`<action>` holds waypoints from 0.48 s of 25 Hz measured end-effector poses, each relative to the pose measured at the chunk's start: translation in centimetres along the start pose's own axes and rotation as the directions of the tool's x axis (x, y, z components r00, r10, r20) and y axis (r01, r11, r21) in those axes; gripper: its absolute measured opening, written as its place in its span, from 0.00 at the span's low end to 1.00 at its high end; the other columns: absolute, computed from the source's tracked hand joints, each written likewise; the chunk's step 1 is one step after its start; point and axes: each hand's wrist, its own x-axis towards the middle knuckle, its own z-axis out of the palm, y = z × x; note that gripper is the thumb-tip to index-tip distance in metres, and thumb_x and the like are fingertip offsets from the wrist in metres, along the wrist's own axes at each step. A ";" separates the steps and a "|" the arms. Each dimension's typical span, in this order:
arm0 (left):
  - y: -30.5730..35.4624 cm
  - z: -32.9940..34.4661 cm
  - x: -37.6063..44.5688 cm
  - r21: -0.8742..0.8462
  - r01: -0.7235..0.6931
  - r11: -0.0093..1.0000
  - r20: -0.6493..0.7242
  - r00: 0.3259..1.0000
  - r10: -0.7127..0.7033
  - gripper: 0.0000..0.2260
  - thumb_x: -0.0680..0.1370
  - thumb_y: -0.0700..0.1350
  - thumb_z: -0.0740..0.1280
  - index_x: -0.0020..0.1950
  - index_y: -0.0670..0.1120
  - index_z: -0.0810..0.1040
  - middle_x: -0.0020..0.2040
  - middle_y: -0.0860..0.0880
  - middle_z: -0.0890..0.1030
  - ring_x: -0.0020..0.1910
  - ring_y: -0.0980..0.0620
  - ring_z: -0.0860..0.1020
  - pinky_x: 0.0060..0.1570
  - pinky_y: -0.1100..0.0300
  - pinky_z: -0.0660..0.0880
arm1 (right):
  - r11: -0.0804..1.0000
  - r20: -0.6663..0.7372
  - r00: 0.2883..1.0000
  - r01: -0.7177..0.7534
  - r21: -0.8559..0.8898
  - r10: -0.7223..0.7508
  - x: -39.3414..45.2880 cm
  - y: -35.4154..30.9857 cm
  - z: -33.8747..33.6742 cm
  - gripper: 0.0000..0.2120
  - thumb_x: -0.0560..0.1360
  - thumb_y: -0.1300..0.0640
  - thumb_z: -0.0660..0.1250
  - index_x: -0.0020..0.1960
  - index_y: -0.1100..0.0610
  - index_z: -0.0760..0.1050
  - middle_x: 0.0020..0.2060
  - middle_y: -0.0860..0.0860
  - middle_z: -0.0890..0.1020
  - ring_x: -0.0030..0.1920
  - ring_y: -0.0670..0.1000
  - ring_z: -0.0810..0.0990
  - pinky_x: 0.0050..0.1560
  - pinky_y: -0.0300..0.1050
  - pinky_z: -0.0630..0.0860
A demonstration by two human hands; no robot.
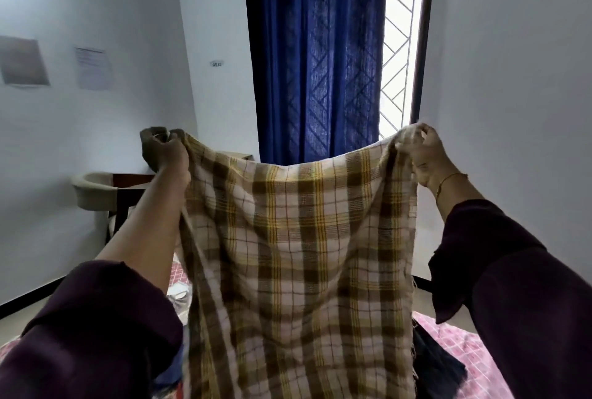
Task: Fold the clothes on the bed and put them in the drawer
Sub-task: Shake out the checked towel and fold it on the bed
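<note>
A brown, yellow and cream checked cloth [298, 264] hangs full length in front of me, held up by its two top corners. My left hand [165, 150] pinches the upper left corner and my right hand [424, 153] pinches the upper right corner, both raised at about the same height. The cloth sags a little between them and hides most of the bed. A pink patterned bedsheet [464, 353] shows at the lower right, with a dark garment [432, 363] lying on it beside the cloth's edge. No drawer is in view.
A blue curtain [317, 55] covers most of a window with a grille [400, 55] straight ahead. A beige tub chair [93, 190] and a dark wooden table [131, 183] stand at the left wall. Papers [93, 68] are stuck on that wall. White items [177, 294] lie low left of the cloth.
</note>
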 end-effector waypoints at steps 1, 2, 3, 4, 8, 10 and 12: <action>0.3 -0.2 -0.3 0.115 -0.021 0.993 -0.015 1.000 0.023 0.11 0.80 0.39 0.59 0.61 0.41 0.72 0.58 0.42 0.77 0.59 0.47 0.75 0.53 0.63 0.71 | 0.996 -0.055 0.998 0.034 -0.079 -0.039 0.0 0.1 0.0 0.23 0.74 0.70 0.64 0.66 0.55 0.67 0.56 0.54 0.74 0.53 0.51 0.74 0.52 0.47 0.75; 0.4 -0.4 -0.5 0.215 -0.078 0.974 -0.043 0.995 0.089 0.12 0.81 0.40 0.57 0.63 0.41 0.72 0.60 0.40 0.76 0.60 0.45 0.74 0.55 0.61 0.70 | 0.992 -0.094 0.993 0.067 -0.111 -0.077 0.0 0.1 0.1 0.23 0.74 0.69 0.63 0.67 0.57 0.68 0.58 0.55 0.75 0.55 0.51 0.74 0.56 0.47 0.74; 0.6 -0.6 -0.6 0.272 -0.151 0.950 -0.083 0.980 0.179 0.13 0.81 0.40 0.56 0.63 0.40 0.72 0.61 0.38 0.74 0.60 0.43 0.73 0.56 0.59 0.68 | 0.991 -0.106 0.988 0.098 -0.092 -0.108 0.0 0.0 0.3 0.20 0.75 0.68 0.62 0.66 0.56 0.71 0.57 0.55 0.76 0.55 0.51 0.74 0.58 0.46 0.74; 0.6 -0.8 -0.7 0.249 -0.226 0.942 -0.110 0.959 0.260 0.13 0.81 0.40 0.55 0.63 0.40 0.72 0.59 0.36 0.74 0.58 0.43 0.73 0.55 0.57 0.67 | 0.993 -0.085 0.990 0.115 0.012 -0.114 -0.3 -0.3 0.5 0.17 0.75 0.65 0.62 0.62 0.54 0.73 0.53 0.53 0.77 0.54 0.51 0.75 0.57 0.47 0.75; 3.2 0.3 -0.4 -0.406 -0.312 0.859 -0.211 0.946 0.244 0.13 0.77 0.34 0.49 0.58 0.40 0.68 0.36 0.44 0.74 0.34 0.46 0.74 0.37 0.54 0.74 | 0.708 0.037 0.995 0.042 0.705 -0.096 -0.9 -3.5 2.4 0.03 0.75 0.56 0.64 0.47 0.49 0.76 0.33 0.46 0.80 0.35 0.46 0.79 0.41 0.42 0.79; 5.9 2.0 -1.5 -0.690 -0.102 0.716 -0.060 0.995 0.085 0.14 0.77 0.31 0.47 0.52 0.47 0.65 0.29 0.51 0.70 0.25 0.53 0.69 0.24 0.61 0.69 | 0.581 0.157 0.974 -0.034 0.813 -0.162 -1.6 -5.1 4.7 0.05 0.70 0.55 0.70 0.41 0.50 0.74 0.28 0.46 0.77 0.30 0.46 0.77 0.38 0.42 0.79; 8.3 4.0 -4.2 -0.750 0.076 0.657 0.202 0.972 0.118 0.16 0.76 0.28 0.48 0.48 0.49 0.65 0.21 0.53 0.67 0.19 0.56 0.65 0.19 0.68 0.62 | 0.681 0.282 0.945 -0.095 0.726 -0.169 -2.7 -6.4 8.2 0.12 0.63 0.54 0.75 0.40 0.52 0.73 0.28 0.46 0.76 0.29 0.46 0.75 0.33 0.40 0.76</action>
